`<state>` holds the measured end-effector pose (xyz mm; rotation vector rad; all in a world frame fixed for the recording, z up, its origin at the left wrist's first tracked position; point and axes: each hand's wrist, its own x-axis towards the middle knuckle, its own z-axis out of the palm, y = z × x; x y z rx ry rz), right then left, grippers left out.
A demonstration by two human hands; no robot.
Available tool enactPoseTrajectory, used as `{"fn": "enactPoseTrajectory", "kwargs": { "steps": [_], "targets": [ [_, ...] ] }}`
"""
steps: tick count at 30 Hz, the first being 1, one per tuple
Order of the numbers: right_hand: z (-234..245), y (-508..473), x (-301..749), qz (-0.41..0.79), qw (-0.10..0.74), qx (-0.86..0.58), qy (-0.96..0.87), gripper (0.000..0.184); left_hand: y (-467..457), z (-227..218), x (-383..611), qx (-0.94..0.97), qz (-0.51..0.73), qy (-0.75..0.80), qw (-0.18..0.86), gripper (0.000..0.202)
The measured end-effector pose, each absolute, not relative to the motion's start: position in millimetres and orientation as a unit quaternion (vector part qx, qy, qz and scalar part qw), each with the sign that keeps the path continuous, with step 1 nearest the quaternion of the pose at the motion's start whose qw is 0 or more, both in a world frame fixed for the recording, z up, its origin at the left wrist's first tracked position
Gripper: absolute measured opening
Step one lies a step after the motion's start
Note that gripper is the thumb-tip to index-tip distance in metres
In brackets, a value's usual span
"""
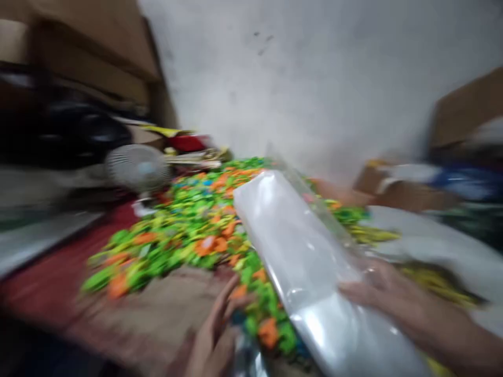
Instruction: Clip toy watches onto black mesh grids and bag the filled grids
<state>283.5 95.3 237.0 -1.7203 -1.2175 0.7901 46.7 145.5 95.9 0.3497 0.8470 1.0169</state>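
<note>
My right hand (373, 288) grips a long stack of clear plastic bags (291, 235) by its right edge, the thumb lying on top. The stack slants across the pile of small green, yellow and orange plastic pieces (188, 214). At the bottom centre, my left hand (218, 330) has its fingers stretched apart over the near edge of the pile. Beside it lies some shiny clear plastic (251, 358), partly cut off by the frame. The pieces are too blurred for me to name their exact kind.
A small white fan (137, 166) stands left of the pile on a red cloth (74, 262). Brown cardboard boxes (106, 42) are stacked at upper left. To the right are a white sack (424, 235) with yellow pieces and another cardboard box (467, 110). A pale wall (314, 78) rises behind.
</note>
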Motion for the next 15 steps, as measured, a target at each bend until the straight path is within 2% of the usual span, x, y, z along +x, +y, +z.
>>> {"fn": "enactPoseTrajectory", "kwargs": {
  "steps": [3,5,8,12,15],
  "targets": [
    [183,126,179,0.451,0.357,-0.596,-0.561,0.052,135,95,-15,0.143,0.587,0.351,0.715,0.076],
    [146,138,121,0.501,0.322,-0.533,-0.601,0.051,131,86,-51,0.139,0.639,0.342,0.674,0.077],
    [100,148,56,0.417,0.323,-0.526,-0.667,0.052,118,65,-97,0.108,0.666,0.371,0.639,0.068],
    [69,152,12,0.259,0.261,-0.546,-0.753,0.033,95,30,-136,0.062,0.693,0.400,0.596,0.069],
    [67,155,-1,0.173,0.233,-0.529,-0.798,0.041,87,9,-146,0.025,0.705,0.400,0.585,0.069]
  ]
}}
